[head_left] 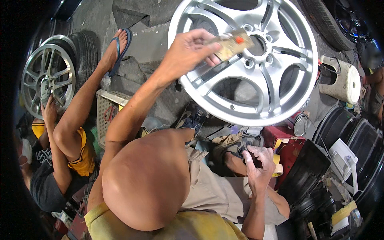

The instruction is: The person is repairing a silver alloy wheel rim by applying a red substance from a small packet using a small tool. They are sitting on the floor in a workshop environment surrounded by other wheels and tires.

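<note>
My left hand (196, 50) is closed on a flat tan card (234, 45) with a bright orange-red dab near its far end. The card is over a large silver alloy wheel rim (262, 86), left of its centre hole. The rim has double spokes and several bolt holes; its face is turned up toward me. My right hand (260, 166) is above my right leg, away from the rim, with its fingers curled and the thumb up. Whatever is in those fingers, if anything, I cannot make out.
At left, another person's hand (49, 108) holds a grey object against a second alloy wheel (49, 78) beside a tyre (86, 52). A plastic crate (104, 116), white stool (340, 80), red box (286, 146), tape rolls (277, 170) and black rims (352, 140) surround me. My bare knee (146, 180) is in front.
</note>
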Tool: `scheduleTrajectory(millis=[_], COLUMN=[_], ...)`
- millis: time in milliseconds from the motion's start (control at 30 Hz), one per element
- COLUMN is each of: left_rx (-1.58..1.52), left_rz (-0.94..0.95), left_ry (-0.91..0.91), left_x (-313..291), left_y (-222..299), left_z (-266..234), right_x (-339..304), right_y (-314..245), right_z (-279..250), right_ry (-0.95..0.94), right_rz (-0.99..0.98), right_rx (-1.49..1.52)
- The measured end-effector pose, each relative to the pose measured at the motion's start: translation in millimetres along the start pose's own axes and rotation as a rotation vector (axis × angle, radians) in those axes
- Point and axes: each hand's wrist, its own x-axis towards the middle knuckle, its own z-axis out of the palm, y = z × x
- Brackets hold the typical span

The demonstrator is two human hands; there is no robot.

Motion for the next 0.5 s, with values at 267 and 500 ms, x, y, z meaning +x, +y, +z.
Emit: scheduleTrajectory(millis=[267,500], left_rx=[-0.014,-0.016], left_rz=[-0.235,-0.308], left_ry=[-0.270,-0.332], left_x=[-30.5,-39.2], left_y=[-2.9,8.8], left_z=[50.3,54.3], right_x=[14.7,25.4], right_y=[-15.0,-28.6], right_z=[4.3,-2.7], right_ry=[0.089,0.153], right_rz=[-0.086,-0.141], right_rx=[0.089,0.033])
